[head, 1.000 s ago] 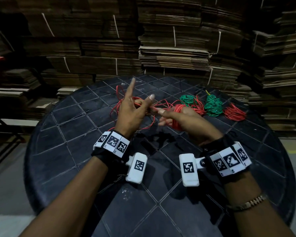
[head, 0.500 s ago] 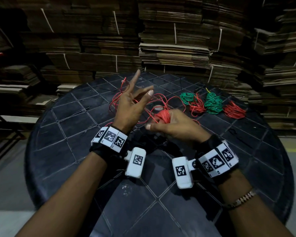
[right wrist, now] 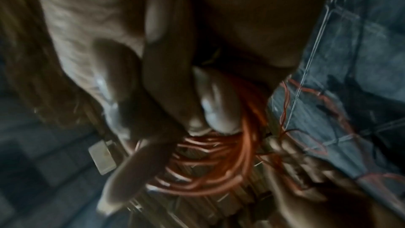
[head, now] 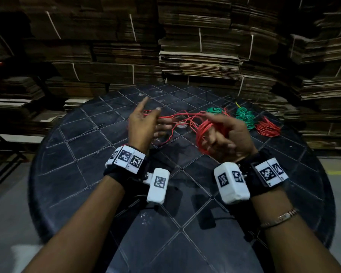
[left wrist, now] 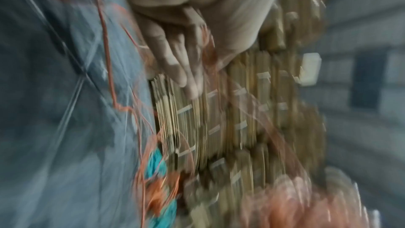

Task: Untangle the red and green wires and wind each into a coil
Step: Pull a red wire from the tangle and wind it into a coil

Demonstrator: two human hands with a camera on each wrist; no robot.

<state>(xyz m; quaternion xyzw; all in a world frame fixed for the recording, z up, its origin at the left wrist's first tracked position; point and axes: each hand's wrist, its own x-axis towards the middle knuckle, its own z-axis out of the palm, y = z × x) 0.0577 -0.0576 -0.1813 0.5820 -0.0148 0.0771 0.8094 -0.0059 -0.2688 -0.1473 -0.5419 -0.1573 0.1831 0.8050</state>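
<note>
- Cardboard stacks point(head: 195, 56), bundled flat and tied with pale straps, wall in the far side of the room behind the work.
- Round black table point(head: 87, 158), scored in a diamond grid, carries every wire; both forearms reach over its near edge.
- Right hand point(head: 230, 134) is held just above the table with its fingers curled through a red coil point(head: 204, 134); the right wrist view shows the loops bunched round those fingers.
- Left hand point(head: 144, 125), beside it, has its forefinger raised and appears to pinch the red wire point(head: 182, 116) between thumb and fingers, though blur in the left wrist view leaves the grip uncertain.
- That loose red wire runs slack from the left hand across to the coil, with further loops trailing on the table between and beyond the hands.
- Finished bundles lie well apart at the far right: a green coil point(head: 244, 117), a second green coil point(head: 215, 110) and a red bundle point(head: 268, 128).
- Thin and light, the wire looks springy enough to hold a loop yet quick to snag; best taken just short of the coil, fed under light tension, never yanked.
</note>
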